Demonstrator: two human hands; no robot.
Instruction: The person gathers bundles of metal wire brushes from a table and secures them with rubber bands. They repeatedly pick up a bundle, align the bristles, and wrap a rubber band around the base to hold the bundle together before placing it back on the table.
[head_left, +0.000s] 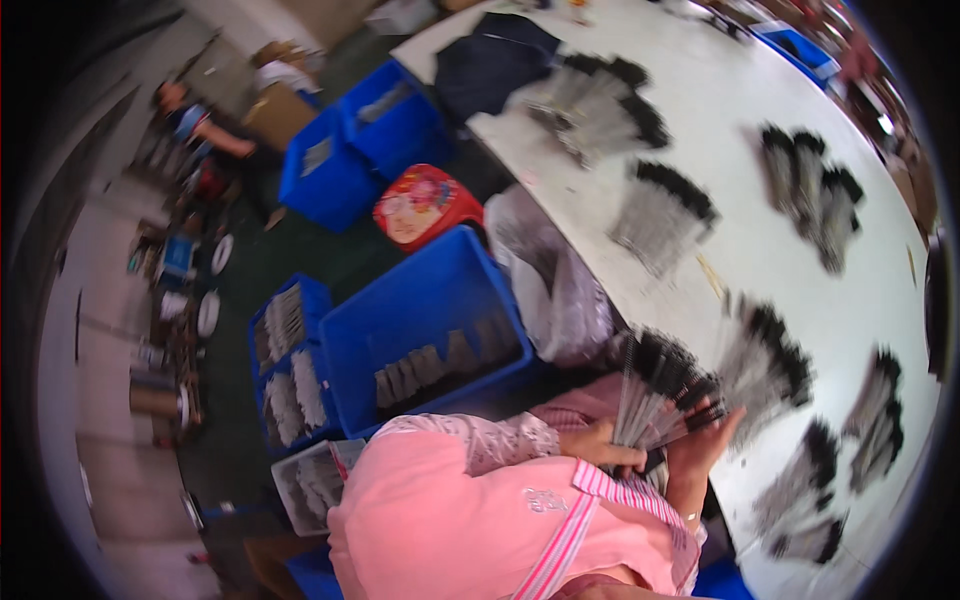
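A fanned bundle of thin clear sticks with black ends is held in front of my chest, by the table edge. My left hand closes round its pale lower part. Against the bundle's right side, near the black ends, my right hand grips with its fingers partly behind the sticks. The exact kind of these sticks is too small to make out. Just beyond my right hand, a loose pile of similar sticks lies on the white table.
More stick piles are spread over the table, with a dark cloth-like item at its far corner. Left of me stand a large blue bin holding bundles, a red patterned stool and a clear plastic bag. Another person is farther off.
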